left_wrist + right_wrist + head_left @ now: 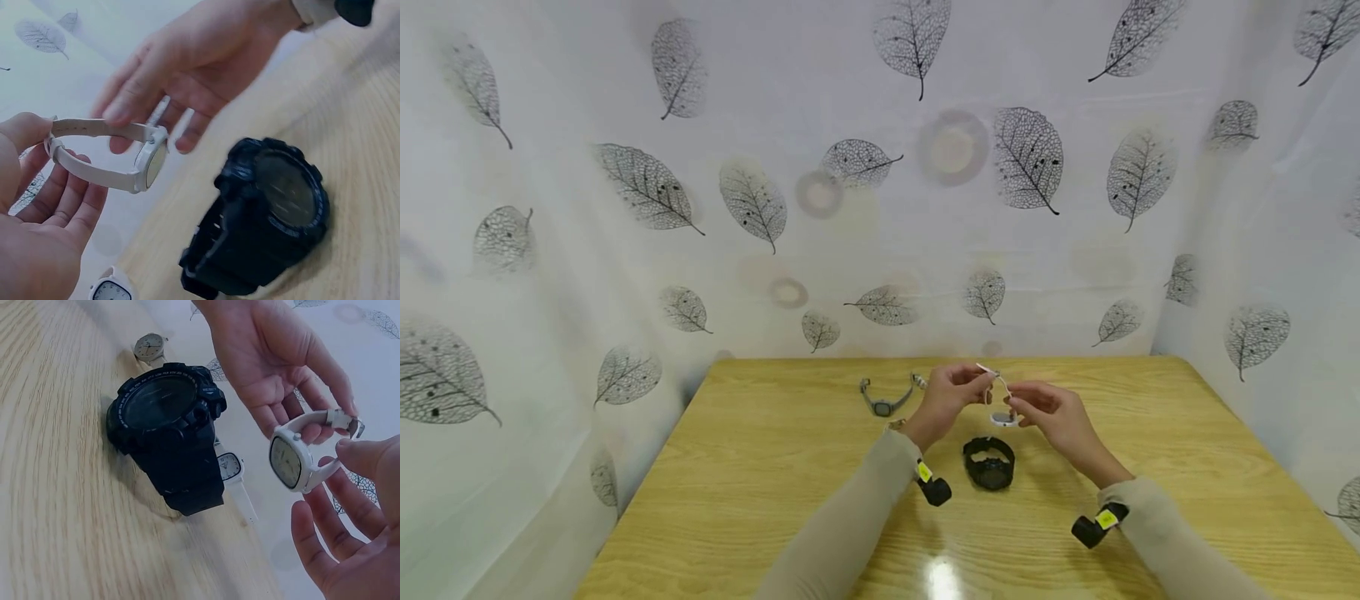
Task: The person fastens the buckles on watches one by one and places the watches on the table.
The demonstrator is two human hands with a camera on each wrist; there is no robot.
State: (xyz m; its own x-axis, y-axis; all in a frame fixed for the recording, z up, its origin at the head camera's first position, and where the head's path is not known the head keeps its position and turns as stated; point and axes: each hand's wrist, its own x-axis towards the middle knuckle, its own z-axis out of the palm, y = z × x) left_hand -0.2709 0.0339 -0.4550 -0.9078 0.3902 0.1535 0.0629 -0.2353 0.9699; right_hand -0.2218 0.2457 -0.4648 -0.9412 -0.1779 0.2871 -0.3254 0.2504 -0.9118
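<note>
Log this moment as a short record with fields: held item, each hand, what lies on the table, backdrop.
Held item: white watch, raised above the table
Left hand: pinches it near the buckle
Right hand: pinches its strap
On table: black watch, nearest the person; square-faced watch; round-faced watch
Backdrop: leaf-printed sheet
Strap fastened: cannot tell

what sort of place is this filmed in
Probably a makeshift indoor recording booth: leaf-print sheeting stands behind and along both sides of a wood-grain table, and a black wrist camera sits on each of the person's arms.
</note>
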